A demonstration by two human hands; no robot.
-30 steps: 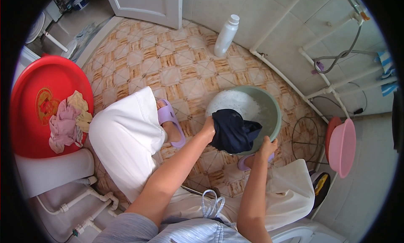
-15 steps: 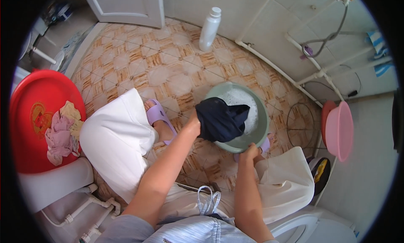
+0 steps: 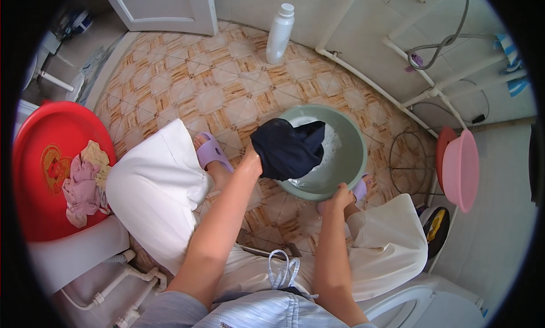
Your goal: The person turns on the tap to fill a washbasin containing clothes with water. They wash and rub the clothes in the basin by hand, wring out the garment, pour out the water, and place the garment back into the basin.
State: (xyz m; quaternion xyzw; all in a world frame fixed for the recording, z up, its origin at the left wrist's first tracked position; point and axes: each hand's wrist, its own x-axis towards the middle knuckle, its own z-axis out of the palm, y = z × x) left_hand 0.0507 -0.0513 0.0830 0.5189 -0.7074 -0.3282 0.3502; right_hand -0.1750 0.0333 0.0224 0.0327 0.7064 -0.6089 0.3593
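My left hand (image 3: 254, 159) is closed on a dark navy cloth (image 3: 288, 150), bunched up over the left side of a grey-green basin (image 3: 356, 153). The hand's fingers are mostly hidden by the fabric. Soapy water with white foam (image 3: 332, 149) shows inside the basin, beside the cloth. At the near right, my right hand (image 3: 340, 197) grips the basin's rim. The basin is low between my feet, over the tiled floor; whether it rests flat I cannot tell.
To the left, a red basin (image 3: 37, 186) holds pink and yellow clothes (image 3: 85, 180). A white bottle (image 3: 280, 36) stands on the floor by the far wall. A wire rack (image 3: 410, 163) and a pink basin (image 3: 461, 171) are at the right, with a toilet (image 3: 431, 305) near me.
The navy cloth and my left hand have moved a little left. The basin sits slightly further right against the cloth, showing more of its inside. My right hand keeps its grip on the rim.
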